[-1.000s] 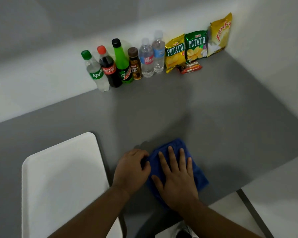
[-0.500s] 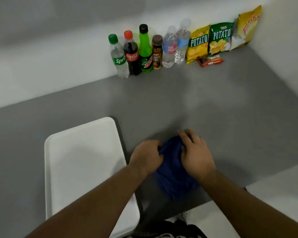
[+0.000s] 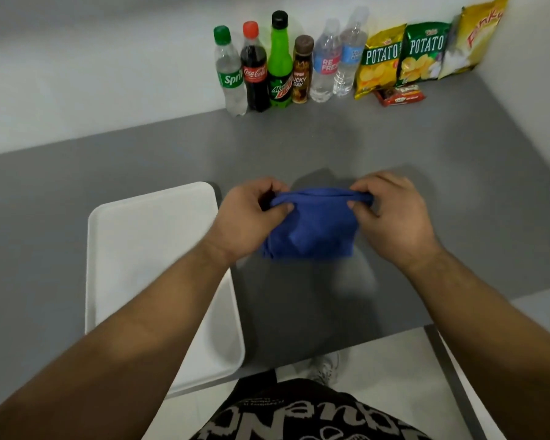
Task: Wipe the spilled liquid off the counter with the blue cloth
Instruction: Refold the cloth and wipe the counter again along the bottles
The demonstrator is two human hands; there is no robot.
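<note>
Both hands, left (image 3: 251,214) and right (image 3: 391,214), pinch the cloth's (image 3: 311,227) top edge, each grip closed on it, the rest hanging just above the surface (image 3: 442,192). No spill shows clearly. Best fold it flat, then press with an open palm.

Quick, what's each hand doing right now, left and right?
Left hand: closed, pinching the left end of the blue cloth.
Right hand: closed, pinching the cloth's right end.

I see a white tray (image 3: 146,265) lying flat. Well beyond its far right corner, six bottles (image 3: 283,65) line the wall, with three chip bags (image 3: 426,52) and a small red packet (image 3: 399,96) further right.
</note>
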